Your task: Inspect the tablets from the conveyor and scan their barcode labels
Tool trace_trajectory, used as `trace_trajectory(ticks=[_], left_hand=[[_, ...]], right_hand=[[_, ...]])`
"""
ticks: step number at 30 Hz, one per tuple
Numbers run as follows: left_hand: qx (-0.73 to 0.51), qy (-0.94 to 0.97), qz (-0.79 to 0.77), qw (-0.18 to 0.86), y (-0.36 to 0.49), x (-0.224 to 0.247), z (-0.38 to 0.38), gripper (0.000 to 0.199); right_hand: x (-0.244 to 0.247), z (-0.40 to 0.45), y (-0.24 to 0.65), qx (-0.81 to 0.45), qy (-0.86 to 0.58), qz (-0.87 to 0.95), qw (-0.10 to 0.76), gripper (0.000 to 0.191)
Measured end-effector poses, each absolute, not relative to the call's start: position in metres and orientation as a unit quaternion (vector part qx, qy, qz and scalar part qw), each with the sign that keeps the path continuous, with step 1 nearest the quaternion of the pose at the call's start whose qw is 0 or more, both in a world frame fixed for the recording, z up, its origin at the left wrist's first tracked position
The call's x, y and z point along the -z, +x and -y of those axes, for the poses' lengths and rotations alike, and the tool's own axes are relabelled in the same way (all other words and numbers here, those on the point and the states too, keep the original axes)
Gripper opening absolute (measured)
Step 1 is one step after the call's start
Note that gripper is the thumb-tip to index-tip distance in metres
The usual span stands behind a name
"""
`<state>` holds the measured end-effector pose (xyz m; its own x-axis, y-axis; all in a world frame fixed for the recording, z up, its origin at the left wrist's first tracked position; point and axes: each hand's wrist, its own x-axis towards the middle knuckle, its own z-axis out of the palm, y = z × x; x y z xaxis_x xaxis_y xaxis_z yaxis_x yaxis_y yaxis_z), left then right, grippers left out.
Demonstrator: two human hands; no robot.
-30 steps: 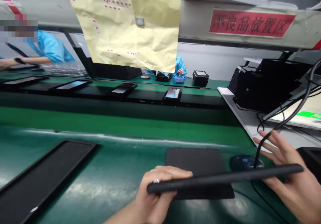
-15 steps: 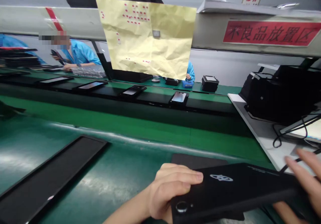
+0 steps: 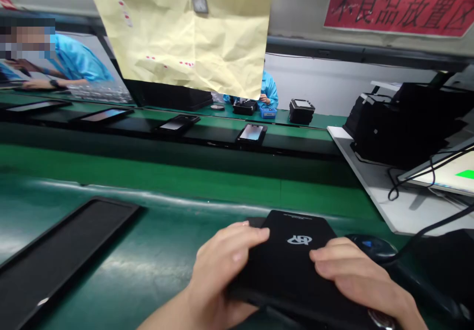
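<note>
A black slab-shaped handheld device point(image 3: 292, 261) with a white logo lies flat-backed upward in front of me, over a dark mat. My left hand point(image 3: 222, 266) grips its left side, fingers across the back. My right hand point(image 3: 355, 275) holds its right side, fingers curled over the back. The device's lower end is cut off by the frame's bottom edge. A corner of the dark mat point(image 3: 255, 221) shows behind it, and most of the mat is hidden.
A black tray point(image 3: 62, 236) lies on the green bench left of my hands. A computer mouse point(image 3: 370, 246) with a cable sits to the right. Several devices stand on the far belt point(image 3: 207, 145). Co-workers in blue point(image 3: 79, 63) sit beyond it. A black printer point(image 3: 403, 123) stands on a white shelf.
The device has turned from edge-on to lying with its logo side up, and it has moved toward the middle. My right hand has come in over its back.
</note>
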<state>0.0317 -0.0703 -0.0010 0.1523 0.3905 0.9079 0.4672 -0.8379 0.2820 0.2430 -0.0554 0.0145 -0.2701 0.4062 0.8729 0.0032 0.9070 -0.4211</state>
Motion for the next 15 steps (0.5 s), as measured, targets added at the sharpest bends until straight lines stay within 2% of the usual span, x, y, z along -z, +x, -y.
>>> trace_trajectory(ticks=[2, 4, 15], left_hand=[[0.582, -0.769, 0.263, -0.036, 0.029, -0.002, 0.061, 0.039], [0.545, -0.792, 0.268, -0.060, 0.031, -0.004, 0.054, 0.025], [0.511, -0.828, 0.228, -0.026, 0.033, 0.007, 0.053, 0.020]], right_hand=[[-0.014, 0.054, 0.246, -0.206, -0.116, 0.758, 0.608, 0.020], [-0.012, 0.052, 0.248, -0.228, -0.111, 0.746, 0.616, 0.022], [-0.011, 0.052, 0.256, -0.217, -0.099, 0.769, 0.593, 0.018]])
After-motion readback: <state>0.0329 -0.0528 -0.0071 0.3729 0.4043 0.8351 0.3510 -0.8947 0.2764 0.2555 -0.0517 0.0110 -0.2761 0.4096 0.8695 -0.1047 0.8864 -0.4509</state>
